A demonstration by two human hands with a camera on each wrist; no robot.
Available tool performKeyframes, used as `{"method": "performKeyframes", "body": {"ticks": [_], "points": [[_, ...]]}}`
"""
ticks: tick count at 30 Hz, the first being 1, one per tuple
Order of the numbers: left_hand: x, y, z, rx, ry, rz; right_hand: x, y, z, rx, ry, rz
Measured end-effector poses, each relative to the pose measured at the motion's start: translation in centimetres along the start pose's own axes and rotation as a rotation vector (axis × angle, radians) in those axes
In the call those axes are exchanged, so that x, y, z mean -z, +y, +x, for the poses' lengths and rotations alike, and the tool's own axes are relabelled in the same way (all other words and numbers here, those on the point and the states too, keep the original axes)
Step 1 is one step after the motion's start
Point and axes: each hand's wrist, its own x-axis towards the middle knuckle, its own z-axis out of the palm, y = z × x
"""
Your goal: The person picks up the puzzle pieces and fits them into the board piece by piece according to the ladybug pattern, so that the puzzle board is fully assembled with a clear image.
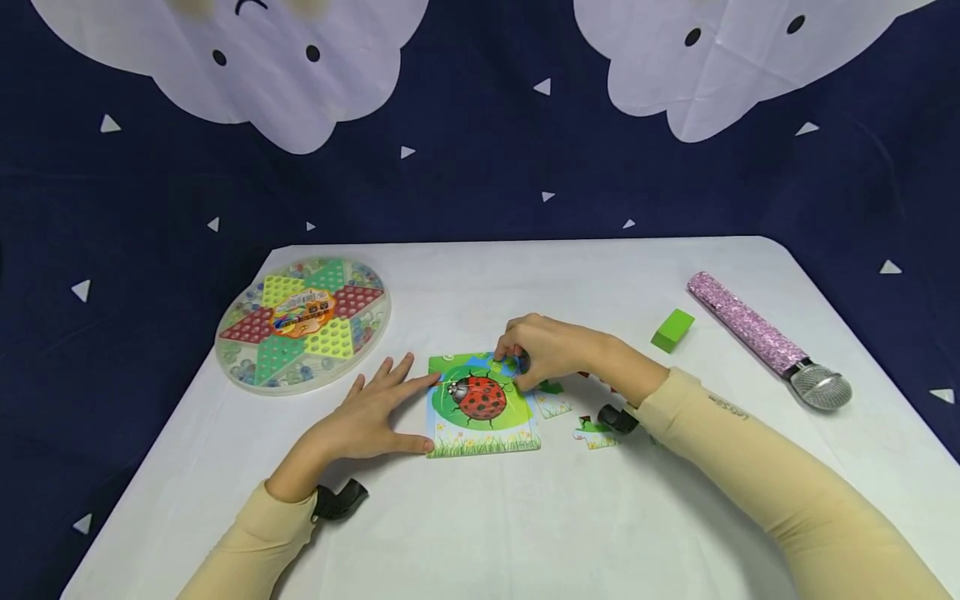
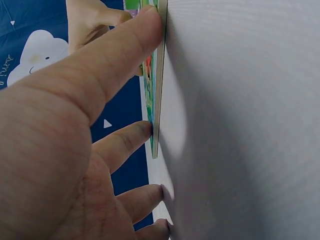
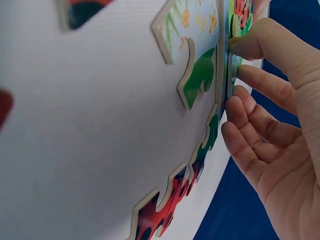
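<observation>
A square puzzle board (image 1: 480, 446) with a red ladybug picture on green lies flat mid-table. My left hand (image 1: 367, 417) has its fingers spread; its thumb and index fingertips touch the board's left edge, also seen in the left wrist view. At the upper right corner, my right hand (image 1: 553, 348) pinches a green-and-blue puzzle piece (image 1: 507, 364) against the board, partly hidden by the fingers. Loose jigsaw pieces lie right of the board: a flowered one (image 1: 553, 406), another with grass (image 1: 597, 435), and red spotted ones (image 3: 155, 215) in the right wrist view.
A round board game case (image 1: 303, 375) with marbles sits at the back left. On the right are a green block (image 1: 672, 330) and a pink glittery microphone (image 1: 750, 325). A dark blue cloth with clouds (image 1: 480, 192) hangs behind the white table (image 1: 480, 533).
</observation>
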Motion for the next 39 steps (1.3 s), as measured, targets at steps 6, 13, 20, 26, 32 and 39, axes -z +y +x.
{"method": "performKeyframes", "body": {"ticks": [6,13,20,26,32,39], "points": [[0.0,0.0,0.0,0.006,-0.003,-0.005,0.1,-0.1,-0.1,0.013,-0.002,0.019],[0.2,0.2,0.0,0.000,-0.003,0.002,0.4,-0.1,-0.3,0.019,-0.010,0.026],[0.0,-0.1,-0.2,-0.040,0.023,-0.033,0.7,0.5,-0.3,0.015,-0.018,0.066],[-0.7,-1.1,0.0,-0.076,0.041,-0.041,2.0,1.3,-0.9,-0.013,0.069,0.109],[-0.6,-1.1,0.0,-0.067,0.044,-0.055,3.7,2.6,-2.1,-0.062,0.162,0.102],[-0.1,-0.2,-0.2,-0.014,0.010,-0.023,3.9,4.0,-3.3,-0.172,0.116,0.112]]}}
